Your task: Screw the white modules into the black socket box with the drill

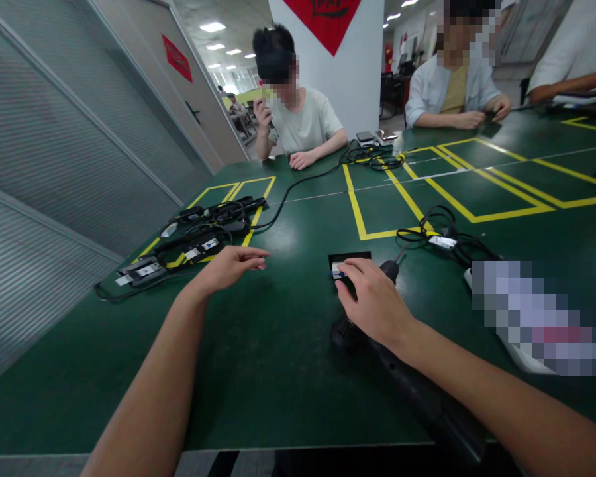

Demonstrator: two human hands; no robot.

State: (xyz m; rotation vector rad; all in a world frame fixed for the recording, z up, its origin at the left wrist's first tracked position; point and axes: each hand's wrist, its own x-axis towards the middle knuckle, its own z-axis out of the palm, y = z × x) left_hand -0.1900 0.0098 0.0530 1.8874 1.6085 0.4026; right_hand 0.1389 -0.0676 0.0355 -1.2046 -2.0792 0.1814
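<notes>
Both half curled: left hand [227, 269] seemingly empty; right hand [376, 299] at white piece [334, 268], grip unclear.

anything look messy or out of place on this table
Some untidiness, yes: the left cable pile lies across yellow tape, the coil beyond the right hand overlaps another tape line, and a loose cord snakes from the left pile toward the far side. I see no spill or clear damage.

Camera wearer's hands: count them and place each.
2: the left hand above the green table, right of the bundled black cables; the right hand over the black tool, near a blue-and-white piece. Neither is hidden.
</notes>
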